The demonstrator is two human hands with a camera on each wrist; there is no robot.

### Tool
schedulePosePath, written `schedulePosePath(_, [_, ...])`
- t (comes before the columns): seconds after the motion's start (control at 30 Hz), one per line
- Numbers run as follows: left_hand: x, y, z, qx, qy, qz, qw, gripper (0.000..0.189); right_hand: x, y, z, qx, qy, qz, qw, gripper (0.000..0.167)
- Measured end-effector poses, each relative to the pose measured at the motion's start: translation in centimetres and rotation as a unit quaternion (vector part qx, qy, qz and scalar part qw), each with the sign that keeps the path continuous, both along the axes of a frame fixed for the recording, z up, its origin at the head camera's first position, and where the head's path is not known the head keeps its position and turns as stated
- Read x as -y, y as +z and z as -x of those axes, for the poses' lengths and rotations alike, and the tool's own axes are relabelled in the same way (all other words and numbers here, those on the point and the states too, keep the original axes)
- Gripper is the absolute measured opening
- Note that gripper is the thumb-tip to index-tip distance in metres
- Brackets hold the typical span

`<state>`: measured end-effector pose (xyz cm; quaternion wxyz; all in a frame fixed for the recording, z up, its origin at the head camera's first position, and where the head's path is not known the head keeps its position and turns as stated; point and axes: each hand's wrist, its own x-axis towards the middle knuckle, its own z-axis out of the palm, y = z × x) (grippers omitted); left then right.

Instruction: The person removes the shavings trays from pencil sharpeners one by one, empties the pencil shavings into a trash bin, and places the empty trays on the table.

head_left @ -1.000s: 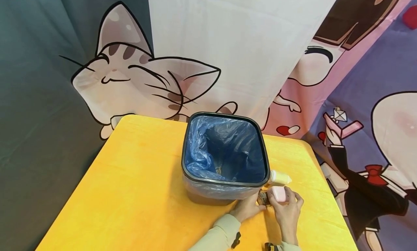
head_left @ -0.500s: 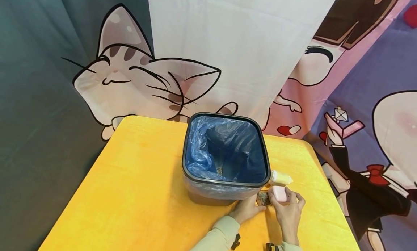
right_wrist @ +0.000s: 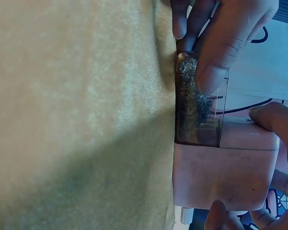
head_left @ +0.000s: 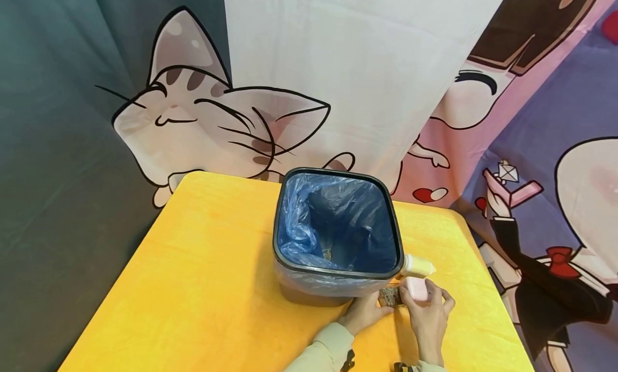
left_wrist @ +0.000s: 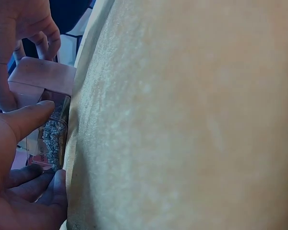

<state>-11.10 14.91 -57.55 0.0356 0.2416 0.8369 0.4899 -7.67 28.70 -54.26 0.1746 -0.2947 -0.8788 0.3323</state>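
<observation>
A small pink pencil sharpener (head_left: 417, 289) lies on the yellow-covered table (head_left: 193, 281), just right of the bin. Its clear drawer (right_wrist: 197, 105) sticks out to the left and holds greyish shavings (left_wrist: 54, 143). My left hand (head_left: 364, 312) pinches this drawer between thumb and fingers, beside the bin's lower wall. The right hand (head_left: 428, 314) grips the pink body, thumb on one side and fingers on the other. In the right wrist view, the drawer's inner end still overlaps the pink body.
A square black-rimmed bin (head_left: 333, 272) with a blue liner (head_left: 294, 221) stands close behind the hands, a few light bits at its bottom. To its right lies a pale yellow bottle (head_left: 420, 265) with a white end. Printed cloth (head_left: 367, 66) hangs behind the table.
The left hand has shifted slightly left with the drawer, so a little more of it shows beside the pink body. The right hand keeps its grip. The head view has moved slightly.
</observation>
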Motion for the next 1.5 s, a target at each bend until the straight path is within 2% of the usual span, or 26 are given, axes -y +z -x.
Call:
schedulePosePath(0.13, [0.2, -0.1, -0.2, -0.018, -0.001, -0.012, 0.9998, 0.078, 0.0, -0.1, -0.2, 0.005, -0.005, -0.001, 1.0000, 0.074])
schedulePosePath(0.27, [0.4, -0.2, -0.5, -0.026, -0.005, -0.019, 0.9995, 0.079, 0.1, 0.2, -0.4, 0.027, -0.009, -0.006, 0.9996, 0.076])
schedulePosePath(0.47, [0.8, -0.1, -0.9, -0.013, -0.016, -0.019, 0.9996, 0.083, -0.2, 1.4, -0.7, 0.064, -0.005, -0.018, 0.9978, 0.077])
schedulePosePath(0.73, [1.5, 0.0, -1.1, 0.017, -0.018, -0.030, 0.9993, 0.085, -0.3, 2.4, -1.0, 0.080, -0.002, -0.011, 0.9968, 0.075])
schedulePosePath(0.8, [1.7, 0.0, -1.2, 0.027, -0.018, -0.040, 0.9987, 0.086, -0.2, 2.5, -1.0, 0.060, 0.002, -0.010, 0.9981, 0.070])
schedulePosePath(0.93, [2.2, 0.1, -1.3, 0.036, -0.018, -0.050, 0.9980, 0.088, -0.1, 2.7, -0.7, -0.019, 0.021, -0.015, 0.9995, 0.048])
schedulePosePath(1.03, [2.4, 0.1, -1.4, 0.030, -0.020, -0.045, 0.9983, 0.088, -0.1, 3.1, -0.4, -0.072, 0.034, -0.025, 0.9965, 0.034])
schedulePosePath(1.13, [2.6, 0.1, -1.5, 0.028, -0.022, -0.029, 0.9989, 0.086, -0.1, 3.7, -0.1, -0.108, 0.042, -0.031, 0.9928, 0.028])
schedulePosePath(1.23, [2.9, 0.1, -1.8, 0.026, -0.022, -0.003, 0.9994, 0.078, 0.1, 4.5, 0.2, -0.125, 0.050, -0.023, 0.9906, 0.027])
schedulePosePath(1.33, [3.2, 0.2, -2.1, 0.007, -0.021, 0.029, 0.9993, 0.065, 0.4, 5.4, 0.3, -0.129, 0.058, -0.009, 0.9899, 0.028])
schedulePosePath(1.5, [4.2, 0.4, -3.0, -0.009, -0.022, 0.043, 0.9988, 0.054, 0.9, 6.9, 0.5, -0.126, 0.068, 0.006, 0.9896, 0.033])
